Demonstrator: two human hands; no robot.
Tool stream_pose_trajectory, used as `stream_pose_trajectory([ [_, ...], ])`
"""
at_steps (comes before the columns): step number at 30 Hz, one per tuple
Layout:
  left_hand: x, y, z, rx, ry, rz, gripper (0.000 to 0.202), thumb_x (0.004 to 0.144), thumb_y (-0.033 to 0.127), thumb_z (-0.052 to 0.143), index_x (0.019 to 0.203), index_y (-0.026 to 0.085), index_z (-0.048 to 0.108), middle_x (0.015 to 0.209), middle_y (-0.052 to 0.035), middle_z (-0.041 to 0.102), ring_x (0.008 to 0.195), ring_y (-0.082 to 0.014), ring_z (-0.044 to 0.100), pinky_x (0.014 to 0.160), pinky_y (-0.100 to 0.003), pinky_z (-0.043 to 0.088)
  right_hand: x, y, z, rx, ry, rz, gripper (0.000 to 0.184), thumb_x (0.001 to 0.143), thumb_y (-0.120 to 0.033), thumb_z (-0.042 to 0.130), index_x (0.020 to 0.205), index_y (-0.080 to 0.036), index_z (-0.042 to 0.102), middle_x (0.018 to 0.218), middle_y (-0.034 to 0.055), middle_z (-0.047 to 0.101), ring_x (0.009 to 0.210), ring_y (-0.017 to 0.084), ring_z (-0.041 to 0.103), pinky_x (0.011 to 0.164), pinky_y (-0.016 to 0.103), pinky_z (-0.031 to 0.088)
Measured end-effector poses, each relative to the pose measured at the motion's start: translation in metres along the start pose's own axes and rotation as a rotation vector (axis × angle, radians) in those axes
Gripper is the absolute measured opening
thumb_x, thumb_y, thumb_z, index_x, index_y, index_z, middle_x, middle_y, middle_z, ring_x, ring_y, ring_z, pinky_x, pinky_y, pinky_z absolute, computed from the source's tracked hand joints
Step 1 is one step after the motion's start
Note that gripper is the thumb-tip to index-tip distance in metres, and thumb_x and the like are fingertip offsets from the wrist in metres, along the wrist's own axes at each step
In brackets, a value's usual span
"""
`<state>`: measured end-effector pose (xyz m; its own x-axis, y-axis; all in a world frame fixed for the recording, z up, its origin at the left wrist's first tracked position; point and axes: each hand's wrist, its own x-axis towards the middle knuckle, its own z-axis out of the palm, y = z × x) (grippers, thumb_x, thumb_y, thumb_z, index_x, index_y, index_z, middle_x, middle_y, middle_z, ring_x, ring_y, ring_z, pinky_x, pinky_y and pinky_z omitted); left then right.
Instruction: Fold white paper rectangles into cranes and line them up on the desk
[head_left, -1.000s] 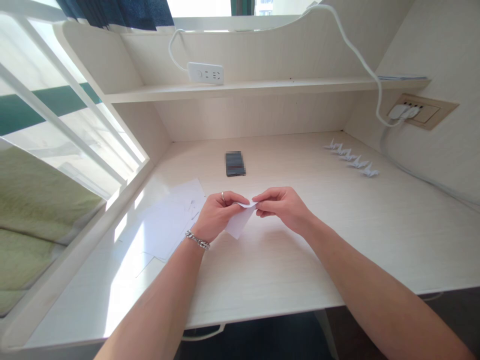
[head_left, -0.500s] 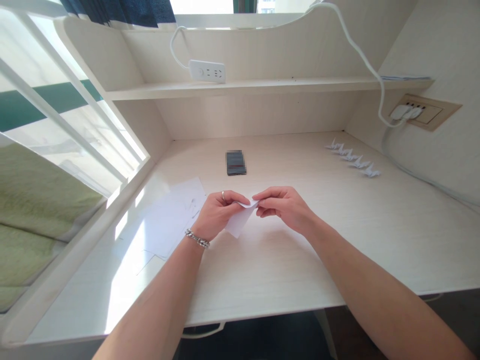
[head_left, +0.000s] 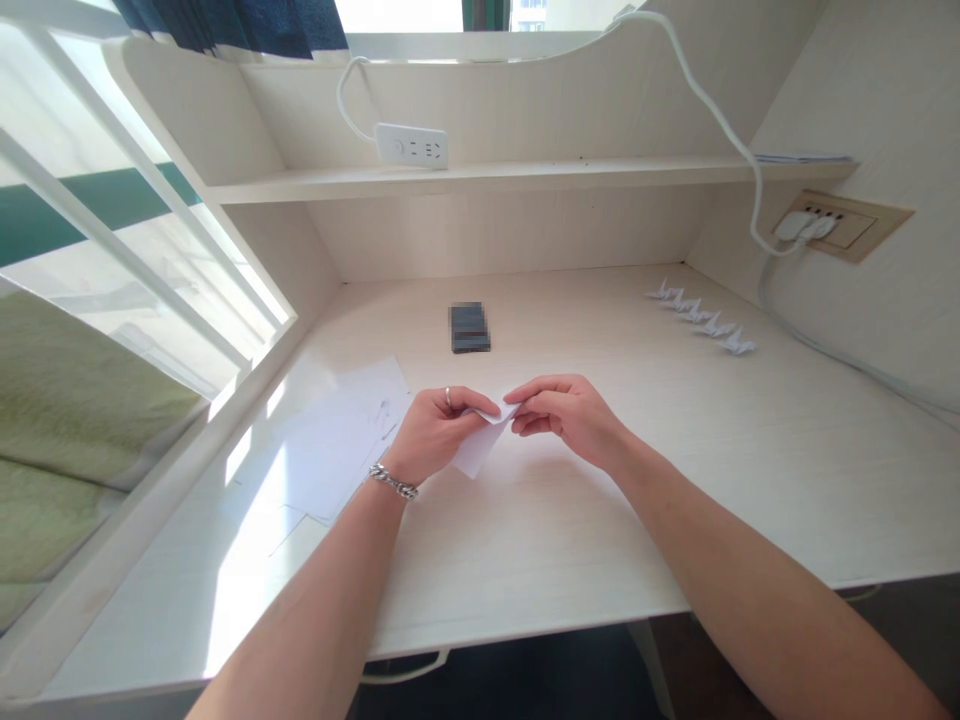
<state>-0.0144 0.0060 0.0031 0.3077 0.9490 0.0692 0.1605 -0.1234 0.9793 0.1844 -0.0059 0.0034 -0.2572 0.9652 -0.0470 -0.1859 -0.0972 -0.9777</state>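
Observation:
Both hands meet over the middle of the pale wooden desk (head_left: 525,520), pinching one small folded piece of white paper (head_left: 478,447) just above its surface. My left hand (head_left: 435,432), with a ring and a metal bracelet, grips the paper's left side, fingers curled. My right hand (head_left: 566,412) pinches its top right edge between thumb and fingers. The paper's lower corner points down toward me.
Loose white sheets (head_left: 337,440) lie left of my hands. A dark phone (head_left: 470,328) lies farther back. Several folded paper cranes (head_left: 705,320) stand in a row at the back right. A power strip (head_left: 411,146) sits on the shelf; a cable runs to a wall socket (head_left: 817,222).
The folded paper looks slightly narrower between my fingers; both hands stay in almost the same place.

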Motion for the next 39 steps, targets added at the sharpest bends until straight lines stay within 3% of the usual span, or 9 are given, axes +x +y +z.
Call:
stream_pose_trajectory([
  [7,0.001,-0.007,0.002,0.035,-0.067,0.024,0.021,0.075,0.038,0.072,0.080,0.017,0.073,0.071,-0.0038,0.068,0.061,-0.0128,0.058,0.052,-0.023,0.043,0.004,0.008,0.000,-0.218,-0.019,-0.034,0.028,0.071,-0.043,0.074,0.082,-0.016,0.076,0.072,0.0053,0.068,0.064,0.014,0.060,0.064,0.030,0.051],
  [11,0.002,-0.006,0.003,0.014,-0.076,0.023,0.021,0.075,0.035,0.071,0.087,0.018,0.070,0.083,-0.0049,0.070,0.069,-0.0147,0.063,0.056,-0.023,0.046,0.004,0.010,-0.001,-0.264,-0.007,-0.052,0.029,0.074,-0.043,0.072,0.084,-0.016,0.076,0.069,0.0045,0.067,0.063,0.014,0.060,0.063,0.030,0.050],
  [22,0.000,0.000,-0.004,-0.115,-0.130,-0.024,0.020,0.078,0.028,0.068,0.093,0.016,0.073,0.092,-0.0073,0.072,0.075,-0.0156,0.064,0.062,-0.024,0.047,0.003,0.009,-0.001,-0.262,0.040,-0.100,0.027,0.074,-0.039,0.073,0.084,-0.015,0.076,0.067,0.0047,0.068,0.060,0.013,0.060,0.060,0.029,0.050],
  [27,0.000,0.000,-0.007,-0.256,-0.132,-0.042,0.036,0.074,0.022,0.070,0.109,0.017,0.068,0.096,-0.0093,0.073,0.073,-0.0169,0.065,0.061,-0.026,0.047,0.004,0.009,-0.002,-0.228,0.070,-0.127,0.026,0.072,-0.037,0.075,0.083,-0.014,0.075,0.062,0.0036,0.066,0.058,0.013,0.060,0.060,0.028,0.051],
  [33,0.001,0.002,-0.002,-0.078,-0.028,-0.035,0.020,0.072,0.028,0.072,0.088,0.016,0.072,0.086,-0.0069,0.073,0.073,-0.0172,0.066,0.059,-0.025,0.048,0.004,0.008,-0.001,-0.290,0.066,-0.142,0.024,0.074,-0.036,0.073,0.084,-0.015,0.076,0.064,0.0040,0.067,0.060,0.014,0.061,0.061,0.029,0.052],
  [39,0.001,0.002,0.002,-0.025,-0.020,-0.038,0.019,0.072,0.030,0.072,0.085,0.016,0.073,0.081,-0.0054,0.073,0.071,-0.0163,0.066,0.057,-0.024,0.049,0.002,0.008,0.000,-0.310,0.013,-0.117,0.023,0.073,-0.035,0.073,0.086,-0.016,0.076,0.072,0.0052,0.070,0.063,0.014,0.062,0.063,0.029,0.052],
])
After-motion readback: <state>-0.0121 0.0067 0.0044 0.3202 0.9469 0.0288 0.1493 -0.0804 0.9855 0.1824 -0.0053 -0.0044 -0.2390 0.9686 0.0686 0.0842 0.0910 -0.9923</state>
